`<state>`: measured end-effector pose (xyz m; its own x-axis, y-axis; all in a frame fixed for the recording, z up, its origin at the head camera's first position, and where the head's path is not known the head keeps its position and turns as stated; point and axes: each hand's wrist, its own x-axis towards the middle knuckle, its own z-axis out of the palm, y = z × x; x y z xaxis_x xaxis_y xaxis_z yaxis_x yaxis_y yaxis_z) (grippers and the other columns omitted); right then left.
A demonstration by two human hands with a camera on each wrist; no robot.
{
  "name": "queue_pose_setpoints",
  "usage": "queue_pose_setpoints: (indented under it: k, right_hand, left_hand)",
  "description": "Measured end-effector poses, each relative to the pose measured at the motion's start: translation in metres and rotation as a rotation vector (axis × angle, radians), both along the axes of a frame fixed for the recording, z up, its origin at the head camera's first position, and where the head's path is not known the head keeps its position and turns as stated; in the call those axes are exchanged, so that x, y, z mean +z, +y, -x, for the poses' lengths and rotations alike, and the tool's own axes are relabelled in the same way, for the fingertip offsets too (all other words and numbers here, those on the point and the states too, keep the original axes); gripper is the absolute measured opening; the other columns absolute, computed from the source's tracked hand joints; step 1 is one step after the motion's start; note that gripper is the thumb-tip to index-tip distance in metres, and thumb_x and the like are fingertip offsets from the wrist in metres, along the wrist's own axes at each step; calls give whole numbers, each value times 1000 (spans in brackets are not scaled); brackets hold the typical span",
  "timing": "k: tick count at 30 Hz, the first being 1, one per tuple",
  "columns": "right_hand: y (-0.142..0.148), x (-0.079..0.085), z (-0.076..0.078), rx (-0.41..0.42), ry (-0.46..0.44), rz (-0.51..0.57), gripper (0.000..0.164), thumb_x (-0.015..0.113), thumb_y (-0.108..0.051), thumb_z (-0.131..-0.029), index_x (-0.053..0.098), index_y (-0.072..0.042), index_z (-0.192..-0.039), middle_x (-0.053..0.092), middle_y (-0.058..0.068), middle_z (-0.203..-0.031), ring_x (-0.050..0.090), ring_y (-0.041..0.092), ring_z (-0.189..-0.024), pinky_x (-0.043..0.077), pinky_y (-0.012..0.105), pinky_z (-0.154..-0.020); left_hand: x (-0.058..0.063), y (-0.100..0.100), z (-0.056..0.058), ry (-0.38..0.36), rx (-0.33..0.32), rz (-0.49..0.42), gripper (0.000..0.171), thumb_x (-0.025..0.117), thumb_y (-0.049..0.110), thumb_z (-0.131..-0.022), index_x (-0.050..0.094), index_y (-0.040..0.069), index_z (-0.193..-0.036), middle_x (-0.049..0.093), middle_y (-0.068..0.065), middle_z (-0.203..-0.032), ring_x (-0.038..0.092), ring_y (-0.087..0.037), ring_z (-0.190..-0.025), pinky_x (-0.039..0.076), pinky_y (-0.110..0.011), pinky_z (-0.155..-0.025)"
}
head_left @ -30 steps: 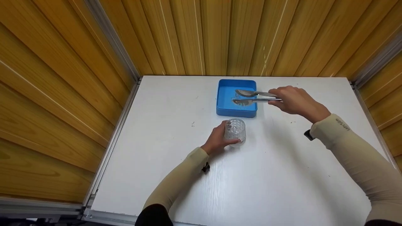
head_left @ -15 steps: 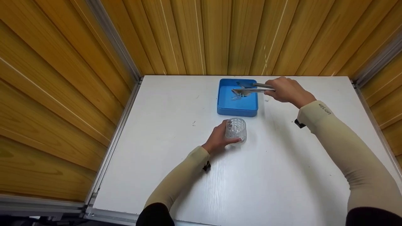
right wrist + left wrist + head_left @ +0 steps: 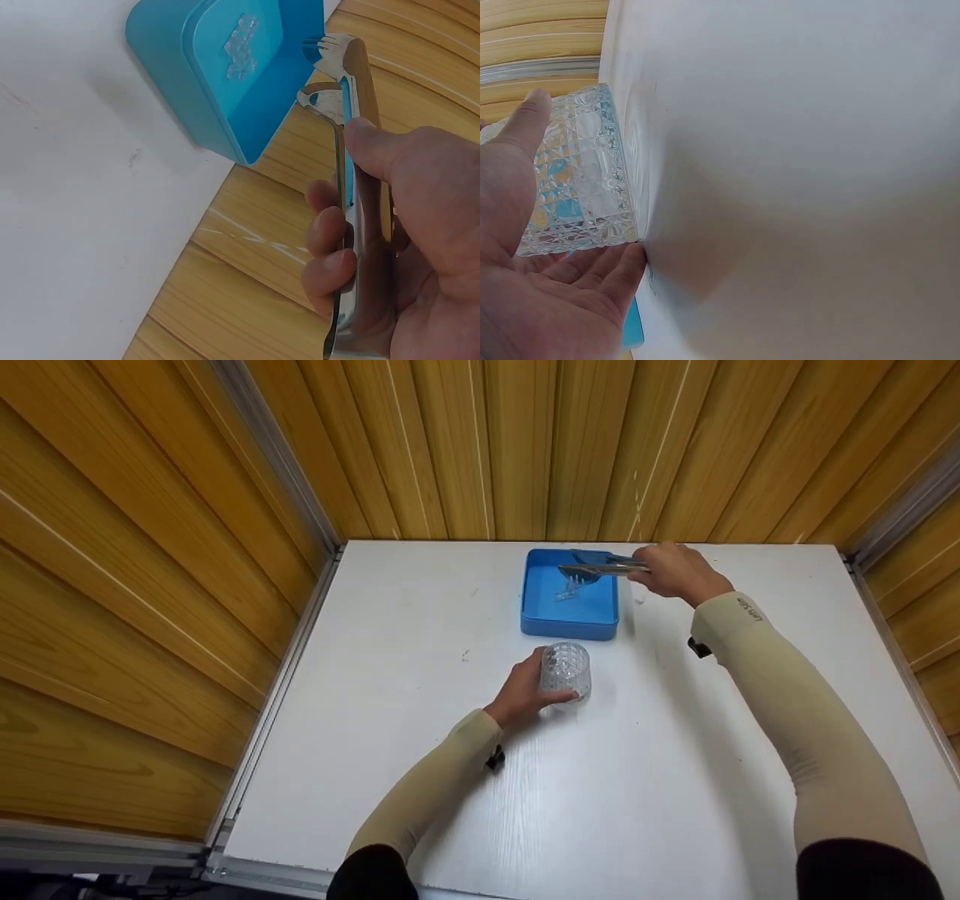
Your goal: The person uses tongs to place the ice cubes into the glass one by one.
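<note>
My left hand (image 3: 523, 690) grips a cut-pattern clear glass (image 3: 565, 669), thumb on one side and fingers on the other; the glass stands upright on the table. In my right hand (image 3: 675, 571) is a pair of metal tongs (image 3: 358, 195), its two arms apart and nothing seen between the tips. The tong tips are over the back of a blue box (image 3: 570, 628). Inside that box lie several small clear pieces like ice cubes (image 3: 241, 46), gathered in a small cluster below the tips.
The white table (image 3: 390, 720) spreads out around the box and glass. Wood-patterned walls (image 3: 517, 450) close off the back and sides, with metal rails (image 3: 277, 690) along the edges.
My right hand has moved away from me and slightly left, carrying the tongs from the box's middle toward its back. The left hand and glass have stayed put.
</note>
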<state>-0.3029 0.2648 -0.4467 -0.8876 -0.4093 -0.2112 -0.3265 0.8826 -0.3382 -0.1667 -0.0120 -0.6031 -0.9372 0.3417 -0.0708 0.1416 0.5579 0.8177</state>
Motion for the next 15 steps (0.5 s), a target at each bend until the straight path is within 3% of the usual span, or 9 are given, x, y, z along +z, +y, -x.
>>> queue_pose_setpoints:
  k: [15]
  right_hand:
    - [0,-18,14,-103,-90,-27,31,63,-17,-104,66,5,-127,69,25,-111,64,36,-90,56,58,-87]
  left_hand:
    - [0,1,0,-8,11,0,98,88,49,-78,38,13,-155,55,-2,-147,54,-13,-130,41,-31,-112]
